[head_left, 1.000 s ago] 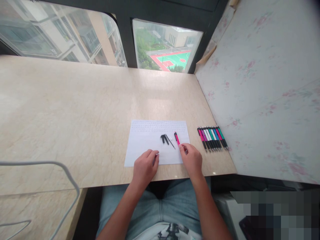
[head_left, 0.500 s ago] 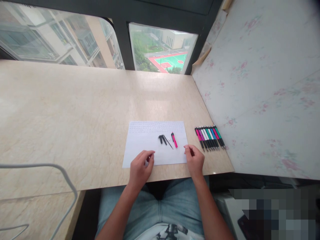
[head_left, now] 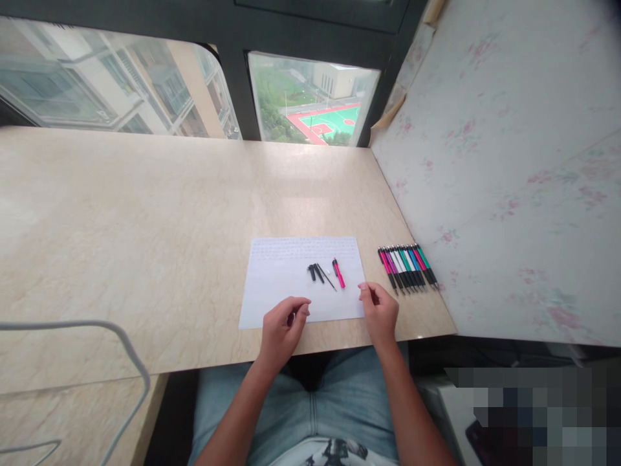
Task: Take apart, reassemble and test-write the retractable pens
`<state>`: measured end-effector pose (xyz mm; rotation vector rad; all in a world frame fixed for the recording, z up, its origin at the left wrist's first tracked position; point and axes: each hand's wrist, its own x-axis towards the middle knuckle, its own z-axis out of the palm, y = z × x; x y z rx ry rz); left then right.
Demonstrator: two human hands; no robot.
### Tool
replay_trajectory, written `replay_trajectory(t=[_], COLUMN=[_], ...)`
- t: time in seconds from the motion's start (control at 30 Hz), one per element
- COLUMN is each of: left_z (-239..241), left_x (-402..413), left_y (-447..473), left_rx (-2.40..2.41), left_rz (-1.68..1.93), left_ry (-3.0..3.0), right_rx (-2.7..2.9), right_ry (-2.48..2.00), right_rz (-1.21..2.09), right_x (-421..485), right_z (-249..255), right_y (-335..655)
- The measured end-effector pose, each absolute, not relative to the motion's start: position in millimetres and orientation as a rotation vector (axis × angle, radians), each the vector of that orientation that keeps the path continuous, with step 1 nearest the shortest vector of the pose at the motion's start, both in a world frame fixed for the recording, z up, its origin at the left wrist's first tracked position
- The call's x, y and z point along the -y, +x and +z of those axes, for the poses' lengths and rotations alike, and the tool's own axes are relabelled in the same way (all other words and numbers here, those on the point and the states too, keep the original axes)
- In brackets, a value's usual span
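Pen parts [head_left: 324, 273] from one taken-apart pen lie on a white sheet of paper [head_left: 281, 285], at about one o'clock from its middle. They are two short black pieces [head_left: 313, 272], a thin refill [head_left: 326, 277] and a pink barrel [head_left: 338, 273], close together but apart from both hands.

The sheet sits near the front edge of a beige table [head_left: 145, 220]. At three o'clock from the sheet, a tidy row of whole pens [head_left: 407, 266] lies against a flowered wall covering [head_left: 509, 168].

Such small round pieces look likely to roll, so the work probably goes best low over the paper, taking one piece at a time with the fingertips and leaving the row of pens undisturbed.

The left hand [head_left: 283, 325] rests at six o'clock on the sheet's near edge, loosely curled, thumb and fingers drawn together. Whether it pinches something tiny cannot be told.

The right hand [head_left: 381, 312] sits at the sheet's four o'clock corner, also curled, thumb against forefinger. Anything between them is too small to make out.
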<state>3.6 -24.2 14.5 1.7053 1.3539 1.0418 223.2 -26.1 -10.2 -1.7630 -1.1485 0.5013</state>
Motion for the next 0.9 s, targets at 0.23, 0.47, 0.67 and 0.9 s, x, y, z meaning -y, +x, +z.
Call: replay_trajectory(t=[0.23, 0.47, 0.67, 0.9], left_z=[13, 11, 10, 14], left_x=[23, 22, 23, 24], left_y=[3, 8, 8, 4], left_rx=[-1.347, -1.319, -1.337, -1.338], left_rz=[0.987, 0.850, 0.894, 1.031], left_ry=[1.726, 1.865, 1.864, 1.710], right_rx=[1.200, 1.363, 1.660, 1.560], right_ry=[-1.766, -1.793, -1.976, -1.843], right_rz=[0.546, 0.558, 0.228, 0.234], right_x=[24, 20, 10, 17], right_z=[-7, -2, 7, 0], right_y=[224, 227, 205, 206])
